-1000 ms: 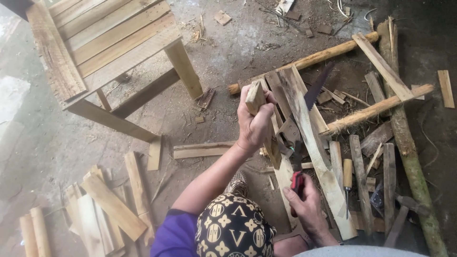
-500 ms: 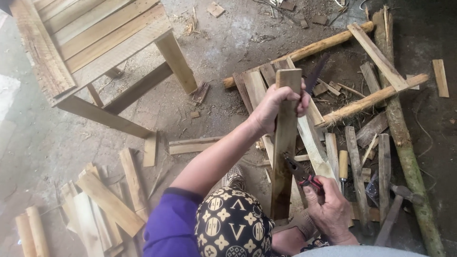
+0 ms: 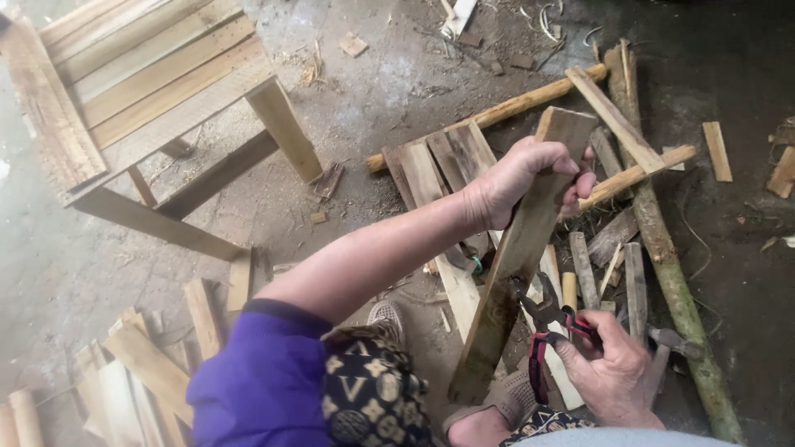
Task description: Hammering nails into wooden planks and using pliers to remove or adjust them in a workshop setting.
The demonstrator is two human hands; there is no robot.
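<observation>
My left hand (image 3: 530,178) grips the upper part of a weathered wooden plank (image 3: 513,265), holding it tilted with its lower end near my foot. My right hand (image 3: 613,368) holds red-handled pliers (image 3: 546,319), whose jaws touch the plank's right edge about halfway down. A wooden-handled chisel (image 3: 569,290) lies just beyond the pliers among loose slats.
A wooden chair frame (image 3: 149,91) stands at the upper left. Round poles (image 3: 497,112) and flat slats lie on the dirt floor ahead. A thick log (image 3: 675,281) runs down the right. Cut boards (image 3: 141,364) are piled at the lower left. A hammer (image 3: 675,339) lies right of my hand.
My left hand lifted the plank from the pile and tilted it toward the right. My right hand picked up the pliers and brought their jaws against the plank's edge.
</observation>
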